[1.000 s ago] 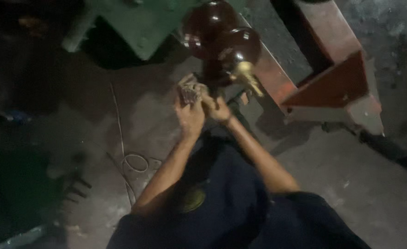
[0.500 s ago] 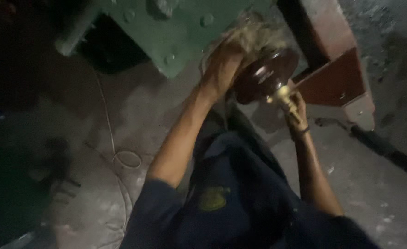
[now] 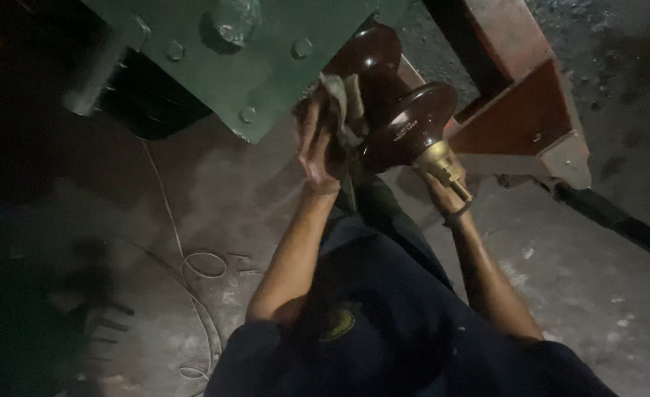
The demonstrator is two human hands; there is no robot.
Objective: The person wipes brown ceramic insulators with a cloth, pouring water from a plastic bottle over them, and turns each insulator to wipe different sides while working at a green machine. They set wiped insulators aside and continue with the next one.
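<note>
A dark brown ribbed ceramic insulator (image 3: 398, 110) with a brass threaded tip (image 3: 446, 167) sticks out from a green bolted metal housing (image 3: 244, 51). My left hand (image 3: 317, 143) presses a grey rag (image 3: 343, 103) against the insulator's left side, fingers wrapped on the cloth. My right hand (image 3: 442, 200) sits under the brass tip and is mostly hidden behind it; only the wrist with a dark band shows. Whether its fingers grip the tip cannot be made out.
A reddish-brown steel bracket (image 3: 531, 117) stands to the right of the insulator. A dark cable (image 3: 619, 228) runs along the concrete floor at right. A thin wire (image 3: 192, 265) loops on the floor at left. Dark shadow fills the left side.
The view has closed in on the insulator. My left hand with the rag has slid from the top of the insulator down to its left side. The right hand stays under the brass tip.
</note>
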